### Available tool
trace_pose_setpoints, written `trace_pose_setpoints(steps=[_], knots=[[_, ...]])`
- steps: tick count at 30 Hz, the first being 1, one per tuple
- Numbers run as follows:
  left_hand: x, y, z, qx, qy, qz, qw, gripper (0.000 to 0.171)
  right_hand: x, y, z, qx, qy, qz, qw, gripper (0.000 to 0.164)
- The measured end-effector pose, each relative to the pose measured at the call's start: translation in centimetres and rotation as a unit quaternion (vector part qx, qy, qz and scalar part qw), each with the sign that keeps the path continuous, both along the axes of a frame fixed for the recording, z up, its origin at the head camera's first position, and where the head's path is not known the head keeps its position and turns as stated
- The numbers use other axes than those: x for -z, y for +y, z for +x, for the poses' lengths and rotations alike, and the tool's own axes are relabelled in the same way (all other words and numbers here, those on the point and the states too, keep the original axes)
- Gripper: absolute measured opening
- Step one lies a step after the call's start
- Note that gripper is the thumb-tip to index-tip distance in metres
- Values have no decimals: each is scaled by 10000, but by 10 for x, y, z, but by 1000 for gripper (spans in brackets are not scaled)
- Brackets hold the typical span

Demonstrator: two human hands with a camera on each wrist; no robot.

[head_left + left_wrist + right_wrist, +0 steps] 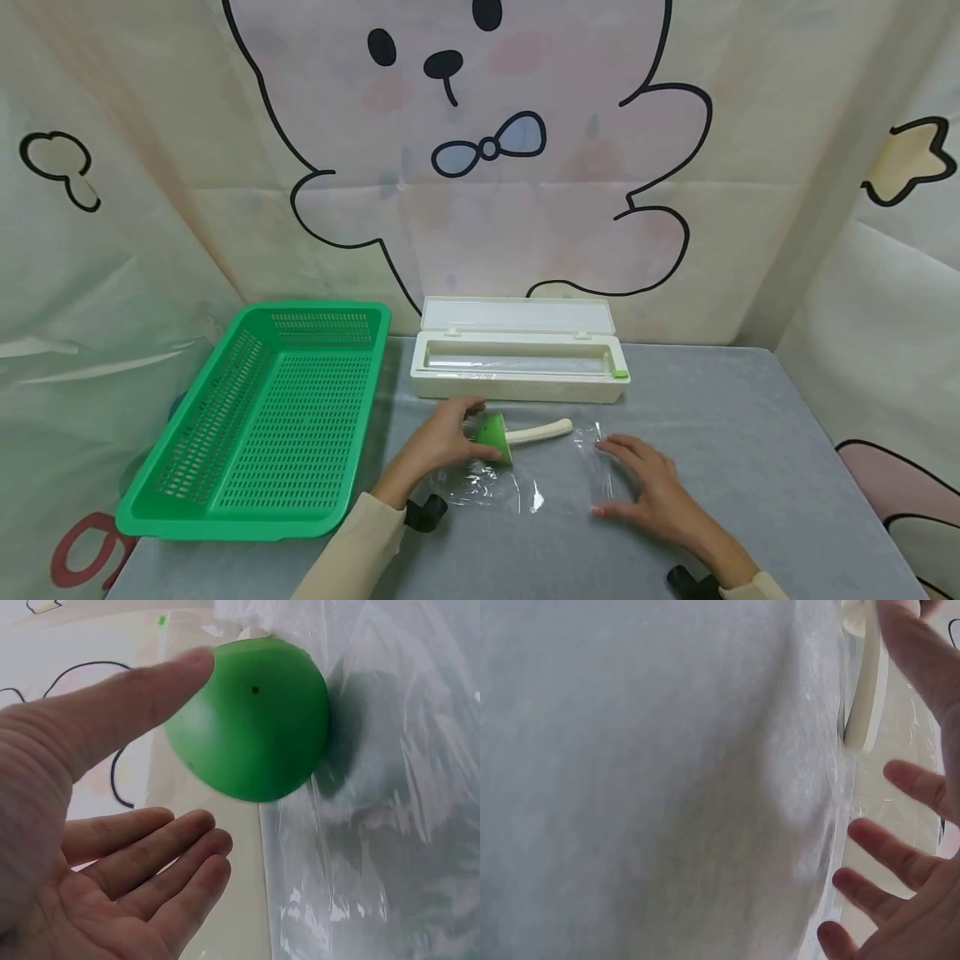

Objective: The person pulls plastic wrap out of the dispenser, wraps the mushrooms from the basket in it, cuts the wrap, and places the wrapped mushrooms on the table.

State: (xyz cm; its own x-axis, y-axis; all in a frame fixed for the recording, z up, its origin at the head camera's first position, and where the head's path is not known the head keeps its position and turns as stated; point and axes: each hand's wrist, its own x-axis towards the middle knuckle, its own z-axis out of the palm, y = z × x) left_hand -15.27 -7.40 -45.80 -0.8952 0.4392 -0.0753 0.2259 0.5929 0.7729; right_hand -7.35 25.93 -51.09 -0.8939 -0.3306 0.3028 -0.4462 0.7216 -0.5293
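A thing with a green domed head [492, 437] and a curved cream handle [540, 432] lies on a sheet of clear cling film [491, 487]. The dome, with a small dark hole, faces my left hand [450, 433]. That hand is spread around the head; in the left wrist view the thumb overlaps the dome's edge and the other fingers stand apart from it. Whether the thumb touches it I cannot tell. At the film's right end is my right hand [648, 487], fingers spread, beyond the handle's tip. The right wrist view shows nothing held in it.
Behind the hands stands a white cling film dispenser [517, 390], its lid [517, 315] raised, with a green slider [620, 374] at the right. A green perforated basket [348, 450] occupies the left of the grey-covered table [720, 417]. Printed curtains enclose the back and sides.
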Motion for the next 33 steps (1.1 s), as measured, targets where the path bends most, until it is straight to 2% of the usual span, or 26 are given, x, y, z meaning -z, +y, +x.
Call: trace_pose_setpoints(steps=[4, 9, 14, 17, 21, 24, 28, 30, 33], knots=[[-2, -12, 9, -233, 179, 113, 9995, 83, -1, 4, 1, -68, 59, 74, 9999, 74], [4, -25, 20, -478, 300, 536, 9970, 76, -1, 8, 0, -115, -125, 259, 9995, 61], [15, -35, 28, -489, 508, 738, 9948, 59, 2, 9, -1, -164, -90, 267, 9995, 54], [22, -40, 33, -472, 468, 751, 9950, 52, 2, 8, -2, -291, 34, 213, 9993, 53], [32, -49, 39, -477, 276, 667, 9963, 51, 1, 8, -2, -338, -225, 256, 9988, 47], [39, -55, 43, -419, 295, 410, 9978, 52, 1, 8, -1, -415, -289, 223, 9985, 40], [46, -60, 48, -295, 713, -73, 9970, 49, 4, 7, -1, -681, 161, 122, 9975, 33], [48, -60, 49, -264, 972, -237, 9946, 39, 5, 6, 0, -753, 318, 132, 9966, 30], [50, -59, 50, -270, 1288, -260, 9910, 19, 5, 5, 2, -698, 306, 126, 9970, 25]])
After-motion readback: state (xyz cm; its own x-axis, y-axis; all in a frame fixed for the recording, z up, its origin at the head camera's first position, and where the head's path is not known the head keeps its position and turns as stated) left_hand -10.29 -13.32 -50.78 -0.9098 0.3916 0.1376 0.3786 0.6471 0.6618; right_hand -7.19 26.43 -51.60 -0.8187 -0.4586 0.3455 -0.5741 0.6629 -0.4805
